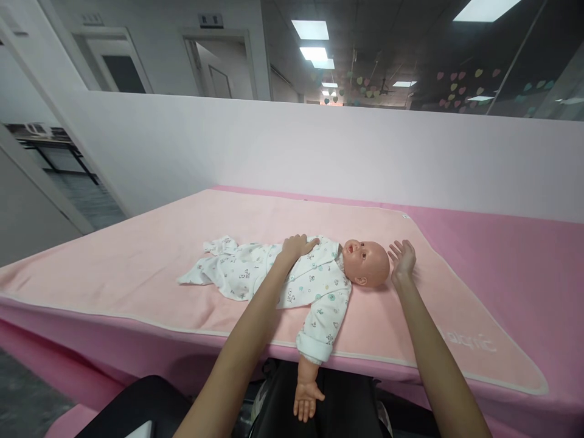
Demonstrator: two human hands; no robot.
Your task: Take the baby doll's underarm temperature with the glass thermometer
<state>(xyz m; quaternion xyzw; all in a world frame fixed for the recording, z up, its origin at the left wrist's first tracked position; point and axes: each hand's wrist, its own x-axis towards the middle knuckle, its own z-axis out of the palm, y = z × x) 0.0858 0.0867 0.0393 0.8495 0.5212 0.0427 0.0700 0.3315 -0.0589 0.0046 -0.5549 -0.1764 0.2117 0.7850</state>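
The doll (292,277) lies on its back across the centre of the frame, with its head (370,264) toward the right and the ends of its garment (244,274) toward the left. The garment is white with small printed figures. One doll arm (325,325) extends down the frame over the near edge of the mat (137,255); its bare hand hangs at lower centre, palm showing, in front of dark clothing (340,401).

The left hand (297,247) rests on the front of the doll's body, just above the centre of the frame's lower half. Its thumb points right and its fingers lie close together (whether they grip the cloth, one cannot tell).

The right hand (403,258) is positioned just beside the top of the head, right of centre. Its fingers are slightly curled and apart, with the palm turned toward the head; contact with the head cannot be confirmed.

The mat is pale pink with a light edging and carries white lettering (474,342) at lower right. It lies over a deeper pink cover (515,261). A white partition (319,146) spans the frame behind it. Lit ceiling panels (310,29) show at the top.
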